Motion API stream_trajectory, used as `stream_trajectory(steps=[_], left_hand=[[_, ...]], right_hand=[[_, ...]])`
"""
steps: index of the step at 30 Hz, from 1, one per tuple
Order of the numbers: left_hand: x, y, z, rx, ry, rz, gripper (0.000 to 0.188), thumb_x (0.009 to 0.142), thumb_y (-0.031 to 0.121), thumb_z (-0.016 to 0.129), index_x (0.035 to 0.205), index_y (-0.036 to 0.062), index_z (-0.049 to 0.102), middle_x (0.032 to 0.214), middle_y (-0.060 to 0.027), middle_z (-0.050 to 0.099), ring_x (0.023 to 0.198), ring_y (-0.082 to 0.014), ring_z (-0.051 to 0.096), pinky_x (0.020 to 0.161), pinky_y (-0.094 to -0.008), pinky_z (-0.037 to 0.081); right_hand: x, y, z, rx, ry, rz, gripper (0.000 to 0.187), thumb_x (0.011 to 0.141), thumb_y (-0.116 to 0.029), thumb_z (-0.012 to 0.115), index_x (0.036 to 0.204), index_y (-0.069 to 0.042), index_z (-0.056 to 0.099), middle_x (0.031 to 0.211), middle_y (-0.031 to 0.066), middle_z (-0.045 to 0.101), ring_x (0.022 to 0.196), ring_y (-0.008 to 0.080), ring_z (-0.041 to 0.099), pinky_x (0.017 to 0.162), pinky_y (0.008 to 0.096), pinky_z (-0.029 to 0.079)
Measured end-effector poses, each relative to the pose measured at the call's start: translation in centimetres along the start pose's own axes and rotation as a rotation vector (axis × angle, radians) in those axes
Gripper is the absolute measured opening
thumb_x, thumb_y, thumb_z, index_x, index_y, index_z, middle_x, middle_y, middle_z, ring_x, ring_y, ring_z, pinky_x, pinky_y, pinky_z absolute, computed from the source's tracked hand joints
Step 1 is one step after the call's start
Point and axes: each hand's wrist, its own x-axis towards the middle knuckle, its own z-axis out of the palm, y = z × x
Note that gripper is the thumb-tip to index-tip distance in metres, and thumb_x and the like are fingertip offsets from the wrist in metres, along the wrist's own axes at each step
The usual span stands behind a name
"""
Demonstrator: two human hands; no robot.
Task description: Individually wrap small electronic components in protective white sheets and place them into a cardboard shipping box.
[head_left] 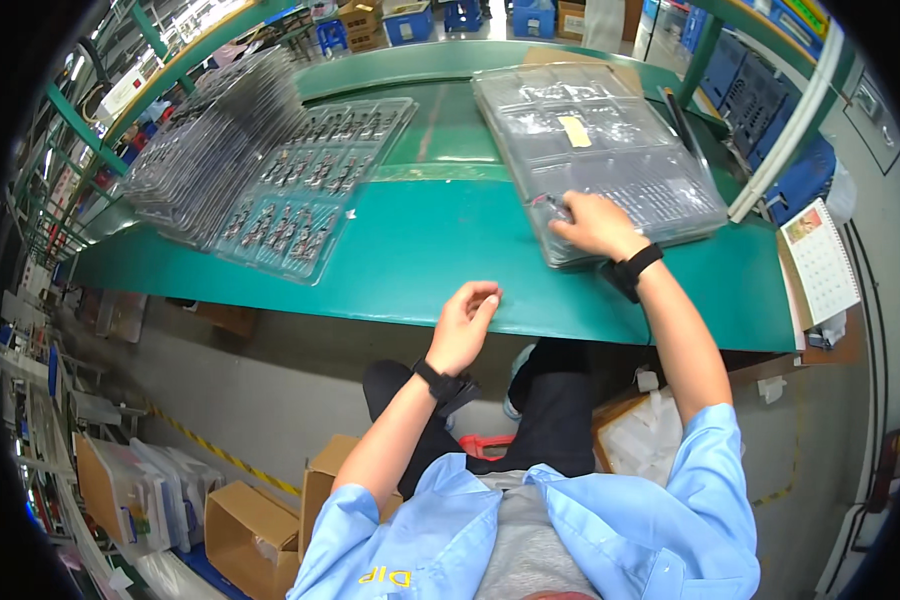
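Note:
My right hand (600,226) rests over the near left part of a stack of clear plastic trays (630,150). Its fingers are bent and pressed together beside a small dark piece (544,199); what lies between the fingertips is too small to make out. Above the front edge of the green table (420,235), my left hand (462,325) is held with curled fingers, thumb close to the fingertips. The inside of that hand is hidden. Both wrists wear black bands.
On the left, a clear tray (315,190) holds rows of small metallic parts beside a tall pile of similar trays (215,140). A yellowish label (574,131) sits on the right stack. A desk calendar (820,262) stands at the right edge. Cardboard boxes (253,525) lie below.

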Motion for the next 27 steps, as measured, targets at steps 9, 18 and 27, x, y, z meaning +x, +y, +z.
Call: stream_trajectory(steps=[9, 18, 27], left_hand=[[9.0, -3.0, 8.1, 0.245, -0.03, 0.278, 0.056, 0.101, 0.019, 0.055, 0.15, 0.0001, 0.037, 0.15, -0.0231, 0.047, 0.136, -0.0361, 0.05, 0.114, -0.0414, 0.038], [8.4, 0.3, 9.1, 0.322, -0.066, 0.145, 0.06, 0.105, 0.033, 0.051, 0.154, 0.004, 0.031, 0.151, -0.0221, 0.044, 0.14, -0.0292, 0.046, 0.113, -0.0406, 0.038], [8.9, -0.1, 9.3, 0.644, -0.002, 0.216, 0.067, 0.102, 0.047, 0.049, 0.15, 0.001, 0.036, 0.149, -0.0196, 0.048, 0.134, -0.0363, 0.051, 0.111, -0.0411, 0.039]], right_hand=[[0.4, 0.3, 3.8, 0.312, 0.11, -0.174, 0.027, 0.081, -0.026, 0.067, 0.094, -0.003, 0.061, 0.086, 0.0234, 0.068, 0.082, 0.0459, 0.065, 0.071, 0.0542, 0.049], [0.8, -0.3, 1.7, 0.495, 0.179, -0.212, 0.02, 0.077, -0.019, 0.066, 0.086, -0.001, 0.063, 0.082, 0.0251, 0.068, 0.084, 0.0472, 0.065, 0.074, 0.0538, 0.051], [0.2, -1.2, -2.1, 0.474, 0.149, -0.235, 0.021, 0.076, -0.02, 0.067, 0.085, -0.002, 0.063, 0.079, 0.0239, 0.067, 0.079, 0.0457, 0.065, 0.07, 0.0516, 0.051]])
